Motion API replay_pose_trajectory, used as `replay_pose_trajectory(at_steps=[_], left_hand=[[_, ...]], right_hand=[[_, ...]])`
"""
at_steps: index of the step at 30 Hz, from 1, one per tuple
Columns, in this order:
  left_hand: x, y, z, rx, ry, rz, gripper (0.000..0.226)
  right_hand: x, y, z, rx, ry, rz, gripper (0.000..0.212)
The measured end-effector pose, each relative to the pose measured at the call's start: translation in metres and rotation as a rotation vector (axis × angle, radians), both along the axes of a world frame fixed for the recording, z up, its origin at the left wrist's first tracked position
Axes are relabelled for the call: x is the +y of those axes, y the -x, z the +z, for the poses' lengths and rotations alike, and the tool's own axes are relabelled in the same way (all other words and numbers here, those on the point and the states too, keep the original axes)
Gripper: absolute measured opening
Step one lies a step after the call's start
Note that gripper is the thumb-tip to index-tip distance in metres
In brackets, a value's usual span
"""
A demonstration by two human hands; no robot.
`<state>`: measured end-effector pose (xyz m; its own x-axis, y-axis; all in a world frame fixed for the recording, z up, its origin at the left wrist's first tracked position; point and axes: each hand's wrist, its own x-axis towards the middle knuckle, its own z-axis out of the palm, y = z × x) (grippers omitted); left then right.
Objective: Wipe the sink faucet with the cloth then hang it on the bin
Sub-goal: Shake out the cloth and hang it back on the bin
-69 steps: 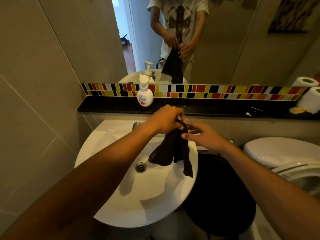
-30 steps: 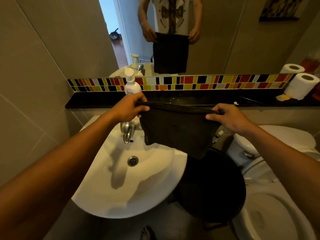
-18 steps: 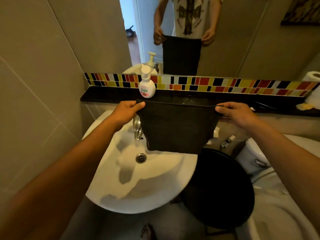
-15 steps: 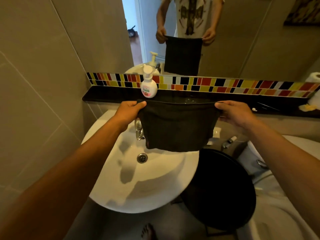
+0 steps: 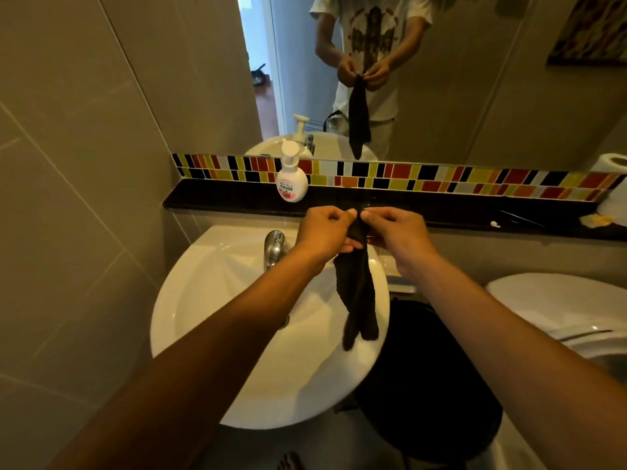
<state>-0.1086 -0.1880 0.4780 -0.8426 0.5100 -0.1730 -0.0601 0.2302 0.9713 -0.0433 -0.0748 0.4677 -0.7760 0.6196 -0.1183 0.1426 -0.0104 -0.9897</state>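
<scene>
A dark cloth (image 5: 358, 296) hangs folded in a narrow strip over the right side of the white sink (image 5: 217, 300). My left hand (image 5: 322, 232) and my right hand (image 5: 395, 232) pinch its top corners together, almost touching, just in front of the black ledge. The chrome faucet (image 5: 274, 247) stands at the back of the basin, just left of my left hand and apart from the cloth. The black round bin (image 5: 431, 385) sits on the floor below and right of the sink, under the cloth's lower end.
A white soap pump bottle (image 5: 291, 178) stands on the black ledge (image 5: 220, 200) below the mirror. A white toilet (image 5: 556, 303) is at the right, toilet paper rolls (image 5: 610, 164) at the far right. A tiled wall closes in the left side.
The cloth was stretched flat between my two hands. My hands have come together, so it now hangs folded in a narrow strip.
</scene>
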Motion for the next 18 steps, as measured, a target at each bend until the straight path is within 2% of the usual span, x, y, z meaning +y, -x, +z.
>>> replay_pose_trajectory(at_steps=[6, 11, 14, 18], left_hand=[[0.005, -0.003, 0.002, -0.015, -0.020, 0.040, 0.022], [0.004, -0.003, 0.003, -0.092, 0.001, 0.035, 0.023], [0.005, -0.001, 0.002, -0.094, 0.031, 0.064, 0.023], [0.009, -0.002, 0.003, -0.124, 0.025, 0.095, 0.020]], right_hand=[[-0.003, -0.005, -0.006, 0.076, -0.265, 0.063, 0.025], [0.000, -0.010, -0.016, 0.087, -0.491, 0.042, 0.023], [0.003, -0.011, -0.014, 0.119, -0.508, -0.010, 0.023], [0.000, -0.010, -0.017, 0.118, -0.579, 0.050, 0.024]])
